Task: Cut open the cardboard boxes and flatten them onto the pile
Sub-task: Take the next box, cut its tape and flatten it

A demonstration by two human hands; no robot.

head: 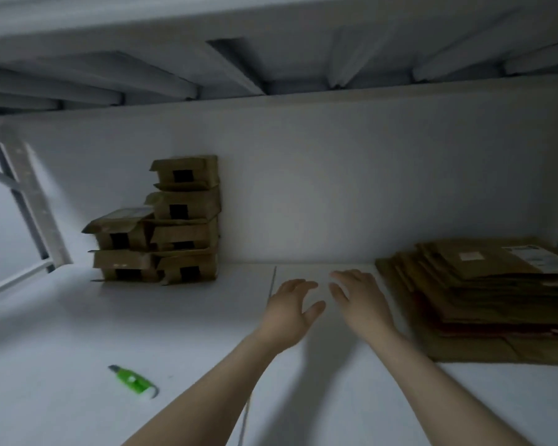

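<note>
— At far left on the white shelf point(78, 317), what is listed?
— Item one: green box cutter point(132, 379), lying flat, well apart from both hands. Item two, further back against the wall: brown cardboard boxes point(161, 226), stacked in two columns.
— And centre?
— Item three: left hand point(290, 307), fingers loosely spread, holding nothing. Item four: right hand point(358, 297) just beside it, likewise spread. Both possibly hover above the shelf; blur prevents certainty.
— Far right?
— Item five: pile point(484, 294) of flattened cardboard, near the right hand.
</note>
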